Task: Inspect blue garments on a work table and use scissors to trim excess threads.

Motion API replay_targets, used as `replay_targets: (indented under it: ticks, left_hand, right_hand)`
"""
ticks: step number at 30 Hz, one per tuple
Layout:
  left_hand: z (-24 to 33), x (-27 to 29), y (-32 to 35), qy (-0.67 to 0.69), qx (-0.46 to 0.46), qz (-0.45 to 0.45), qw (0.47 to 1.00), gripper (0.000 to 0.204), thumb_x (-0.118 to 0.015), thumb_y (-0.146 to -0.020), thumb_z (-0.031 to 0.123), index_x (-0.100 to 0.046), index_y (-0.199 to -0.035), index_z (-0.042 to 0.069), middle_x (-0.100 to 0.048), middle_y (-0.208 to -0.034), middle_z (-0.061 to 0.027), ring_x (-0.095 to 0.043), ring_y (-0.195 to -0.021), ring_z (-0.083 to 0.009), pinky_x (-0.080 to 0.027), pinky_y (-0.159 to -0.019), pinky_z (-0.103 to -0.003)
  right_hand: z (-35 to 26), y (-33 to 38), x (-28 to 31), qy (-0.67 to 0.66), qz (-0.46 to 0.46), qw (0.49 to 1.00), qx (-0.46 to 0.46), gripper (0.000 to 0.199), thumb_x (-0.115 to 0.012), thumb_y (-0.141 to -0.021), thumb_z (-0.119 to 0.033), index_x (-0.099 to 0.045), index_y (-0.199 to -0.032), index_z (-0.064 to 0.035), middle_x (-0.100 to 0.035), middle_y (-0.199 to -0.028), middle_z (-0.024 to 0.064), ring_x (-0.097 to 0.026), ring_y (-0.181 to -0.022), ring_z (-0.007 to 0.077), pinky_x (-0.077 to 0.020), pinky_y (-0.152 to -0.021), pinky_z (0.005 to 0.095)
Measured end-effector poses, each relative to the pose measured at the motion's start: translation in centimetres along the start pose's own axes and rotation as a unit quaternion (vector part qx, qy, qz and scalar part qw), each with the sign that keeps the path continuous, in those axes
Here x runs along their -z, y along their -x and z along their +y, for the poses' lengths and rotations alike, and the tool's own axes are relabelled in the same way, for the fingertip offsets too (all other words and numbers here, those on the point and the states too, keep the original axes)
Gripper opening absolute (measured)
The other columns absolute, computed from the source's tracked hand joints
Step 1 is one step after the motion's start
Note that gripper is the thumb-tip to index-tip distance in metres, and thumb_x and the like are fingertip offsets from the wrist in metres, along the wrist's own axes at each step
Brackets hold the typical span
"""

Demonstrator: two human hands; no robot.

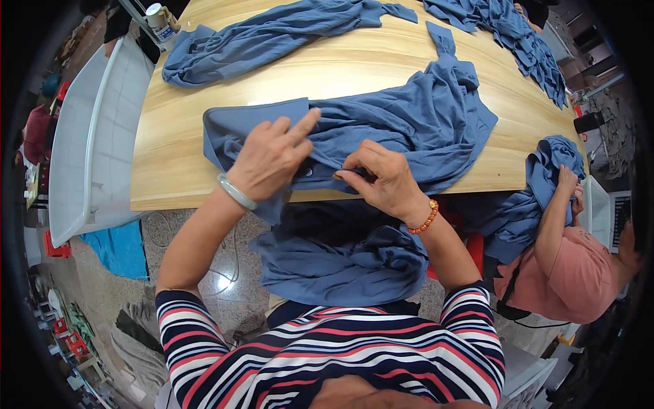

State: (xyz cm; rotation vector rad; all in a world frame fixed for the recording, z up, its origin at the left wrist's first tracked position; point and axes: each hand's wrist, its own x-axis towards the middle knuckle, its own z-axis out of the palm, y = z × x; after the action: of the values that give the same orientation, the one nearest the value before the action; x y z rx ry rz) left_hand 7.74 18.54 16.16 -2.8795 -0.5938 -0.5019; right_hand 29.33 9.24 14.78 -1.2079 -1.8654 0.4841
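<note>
From the head camera, a blue shirt (pixel 409 116) lies spread across the near part of a wooden table (pixel 170 163), its lower part hanging over the table edge into the person's lap. The left hand (pixel 272 160) rests on the shirt near its collar, pressing the cloth down with the index finger stretched out and the other fingers curled; it grasps nothing that shows. The right hand (pixel 381 180) sits just beside it, thumb and fingertips pinched on a fold of the same shirt at the table edge. A pale bangle (pixel 236 192) circles the left wrist and an orange bead bracelet (pixel 426 217) the right.

Further back on the table lie a second blue garment (pixel 272 34) at the far left and a bunched pile of blue cloth (pixel 524 41) at the far right, both well apart from the hands.

To the left of the table stands a long white bin (pixel 95 136); what is in it cannot be made out.

At the right edge another person in a pink top (pixel 579 273) holds a blue garment (pixel 552 163) up with both hands.
</note>
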Motion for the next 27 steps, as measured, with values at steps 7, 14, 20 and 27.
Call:
replay_targets:
  ticks: [7,14,20,27]
  left_hand:
    - [-1.6,-1.5,1.3,0.654,0.227,0.105,0.714,0.011,-0.059,-0.086,-0.004,-0.051,-0.089,0.004,-0.063,-0.097,-0.0021,-0.046,-0.062,-0.0016,-0.039,-0.054,-0.018]
    - [-0.4,0.0,0.6,0.577,0.279,0.041,0.766,0.011,-0.065,-0.086,0.004,-0.054,-0.089,0.004,-0.048,-0.075,0.0065,-0.039,-0.063,0.0007,-0.032,-0.053,-0.018]
    - [0.0,1.2,0.8,0.477,0.256,0.032,0.841,0.018,-0.068,-0.080,0.002,-0.061,-0.097,-0.001,-0.061,-0.075,-0.0067,-0.057,-0.069,-0.0130,-0.046,-0.063,-0.027]
    - [-0.1,0.1,0.8,0.378,0.218,-0.005,0.900,0.016,-0.067,-0.070,0.001,-0.064,-0.086,0.003,-0.064,-0.080,-0.0136,-0.063,-0.073,-0.0314,-0.049,-0.065,-0.035]
  right_hand:
    - [0.5,-1.1,0.4,0.022,0.022,0.992,-0.125,0.013,-0.073,-0.080,-0.005,-0.061,-0.079,0.0005,-0.059,-0.075,0.0063,-0.054,-0.056,0.0147,-0.0422,-0.051,0.0270]
    - [-1.0,-2.7,-4.0,-0.088,0.046,0.991,-0.093,0.035,-0.066,-0.084,0.002,-0.060,-0.118,0.0016,-0.065,-0.094,0.0120,-0.064,-0.064,0.0138,-0.0516,-0.058,0.0254]
    - [0.2,-2.8,-4.1,-0.201,0.005,0.970,-0.137,0.017,-0.066,-0.085,0.001,-0.066,-0.102,0.0033,-0.065,-0.085,0.0058,-0.063,-0.068,0.0089,-0.0515,-0.062,0.0221]
    - [-0.4,-3.0,-3.0,-0.244,-0.014,0.962,-0.123,0.008,-0.070,-0.082,0.002,-0.070,-0.091,0.0020,-0.062,-0.087,0.0010,-0.056,-0.069,0.0052,-0.0443,-0.059,0.0189]
